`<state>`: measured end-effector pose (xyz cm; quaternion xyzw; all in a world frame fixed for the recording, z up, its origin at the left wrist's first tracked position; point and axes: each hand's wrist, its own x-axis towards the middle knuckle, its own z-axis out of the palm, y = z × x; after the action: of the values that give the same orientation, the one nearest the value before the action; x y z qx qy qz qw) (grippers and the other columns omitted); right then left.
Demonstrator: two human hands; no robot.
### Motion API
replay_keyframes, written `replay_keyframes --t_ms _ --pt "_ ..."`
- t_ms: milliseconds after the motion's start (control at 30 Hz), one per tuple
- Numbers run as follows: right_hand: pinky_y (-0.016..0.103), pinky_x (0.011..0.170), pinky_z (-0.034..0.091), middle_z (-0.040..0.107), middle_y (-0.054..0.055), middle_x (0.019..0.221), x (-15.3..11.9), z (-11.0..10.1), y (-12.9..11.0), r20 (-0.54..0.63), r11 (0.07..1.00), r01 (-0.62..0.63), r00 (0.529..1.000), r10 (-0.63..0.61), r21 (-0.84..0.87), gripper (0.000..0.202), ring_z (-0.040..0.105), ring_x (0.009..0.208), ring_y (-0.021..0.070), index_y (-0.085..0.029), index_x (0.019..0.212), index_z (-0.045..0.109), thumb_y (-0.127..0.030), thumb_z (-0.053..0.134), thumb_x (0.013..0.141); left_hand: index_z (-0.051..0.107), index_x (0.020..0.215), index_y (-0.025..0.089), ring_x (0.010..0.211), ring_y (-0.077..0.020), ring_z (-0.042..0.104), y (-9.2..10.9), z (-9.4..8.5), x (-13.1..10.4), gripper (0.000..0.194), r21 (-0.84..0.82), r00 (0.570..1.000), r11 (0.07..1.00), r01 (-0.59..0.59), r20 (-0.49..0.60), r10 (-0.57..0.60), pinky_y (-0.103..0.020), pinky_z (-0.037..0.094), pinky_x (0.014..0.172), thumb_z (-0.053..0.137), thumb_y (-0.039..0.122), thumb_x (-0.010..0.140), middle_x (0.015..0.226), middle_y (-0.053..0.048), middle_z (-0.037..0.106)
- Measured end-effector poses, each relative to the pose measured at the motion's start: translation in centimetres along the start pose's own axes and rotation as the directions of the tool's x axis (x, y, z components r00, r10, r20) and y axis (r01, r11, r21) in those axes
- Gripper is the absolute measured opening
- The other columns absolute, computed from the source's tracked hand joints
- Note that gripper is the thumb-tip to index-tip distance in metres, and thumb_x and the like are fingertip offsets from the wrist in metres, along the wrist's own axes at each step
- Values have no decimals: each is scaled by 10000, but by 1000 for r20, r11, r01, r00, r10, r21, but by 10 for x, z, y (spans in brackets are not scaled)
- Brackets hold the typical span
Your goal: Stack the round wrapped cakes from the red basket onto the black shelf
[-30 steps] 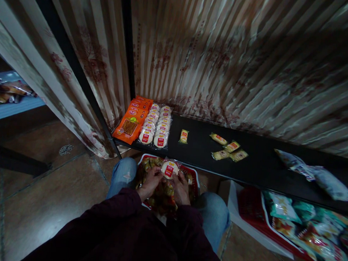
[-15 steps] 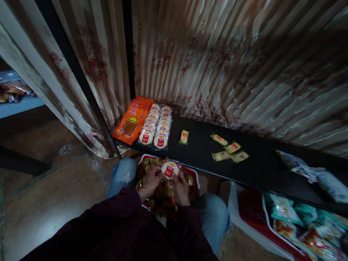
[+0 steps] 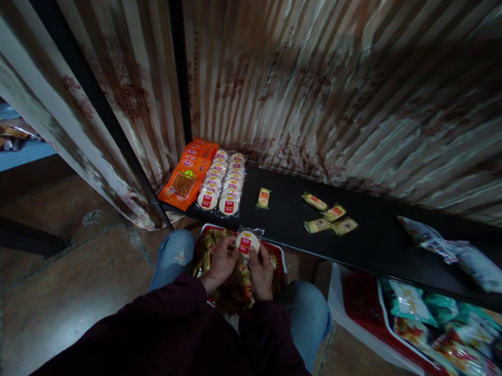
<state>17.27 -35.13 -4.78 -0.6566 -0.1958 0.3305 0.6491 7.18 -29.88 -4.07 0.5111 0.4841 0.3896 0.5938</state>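
Both hands hold one round white cracker pack [image 3: 247,243] in clear wrap with a red and yellow label. My left hand [image 3: 223,261] grips its left edge, and my right hand [image 3: 262,270] pinches its lower right edge. Below them, between my knees, sits a red basket with a white rim [image 3: 283,262], full of wrapped snacks [image 3: 208,248]. Ahead, on the black shelf [image 3: 274,227], two overlapping rows of the same cracker packs [image 3: 230,201] lie beside orange snack bags [image 3: 182,183].
Small yellow snack packs [image 3: 264,198] lie mid-shelf, with several grouped farther right [image 3: 334,212]. Pale bags [image 3: 481,266] rest at the right. Under the shelf stands a red basket [image 3: 361,299] of bags. A black post [image 3: 89,93] and striped curtain [image 3: 251,67] border the shelf.
The cracker pack and both hands have risen slightly toward the shelf edge. The view has shifted a little; the shelf goods are unchanged.
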Motion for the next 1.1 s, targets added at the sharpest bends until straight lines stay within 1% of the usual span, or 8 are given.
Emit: replay_keyframes --t_ms 200,333,433,567,667,733,833,1100 --pt "342 906 466 711 48 1055 -13 6 -18 64 984 58 997 -47 -171 459 631 955 202 -216 1101 681 -506 653 745 667 1001 249 1105 -215 567 5 -2 -7 201 -110 987 986 123 119 -110 -331 378 1020 619 287 809 1122 -47 665" --pt "371 932 466 681 56 1154 -19 8 -17 121 977 130 987 -110 -169 486 600 1061 227 -240 1151 663 -504 659 743 691 961 216 1172 -247 542 9 -3 -12 208 -207 971 953 220 143 -193 -339 384 1025 645 340 800 1129 -76 675" --pt "388 955 458 662 62 1191 -21 9 -15 141 969 165 980 -140 -184 444 587 1094 231 -260 1140 671 -494 644 763 700 931 197 1202 -242 525 4 -3 -12 252 -264 969 938 222 162 -184 -338 380 1037 619 406 815 1109 -85 684" --pt "429 1037 389 651 81 1206 -21 8 -15 144 946 227 970 -198 -231 381 563 1139 234 -243 1088 696 -485 590 812 700 917 186 1140 -215 566 -11 -1 -9 323 -337 968 911 236 162 -191 -325 381 1037 651 468 769 1092 -74 694" --pt "439 1050 368 647 93 1199 -20 6 -13 166 919 298 951 -262 -259 344 554 1142 230 -230 1034 715 -466 554 842 695 907 156 1048 -222 608 -16 2 -6 417 -451 946 831 325 165 -281 -336 439 964 670 527 717 984 -77 719" --pt "437 1037 379 648 95 1181 -19 5 -11 171 909 329 941 -292 -255 326 556 1127 228 -226 993 724 -457 546 846 692 913 143 1006 -228 625 -14 4 -4 463 -529 920 753 392 204 -335 -335 465 918 658 556 706 927 -77 725" --pt "433 1008 398 664 90 1106 -16 1 -5 123 905 339 940 -317 -258 309 567 1084 228 -221 919 727 -459 550 829 687 957 150 982 -226 635 -6 4 -3 468 -594 901 678 433 277 -333 -326 482 877 609 559 743 915 -72 727" --pt "402 913 448 650 83 1000 -9 -6 4 78 863 331 942 -327 -382 289 581 980 227 -218 902 707 -439 544 811 660 1028 148 936 -222 645 0 3 -3 477 -599 864 623 503 354 -358 -308 496 781 535 546 796 927 -79 723"
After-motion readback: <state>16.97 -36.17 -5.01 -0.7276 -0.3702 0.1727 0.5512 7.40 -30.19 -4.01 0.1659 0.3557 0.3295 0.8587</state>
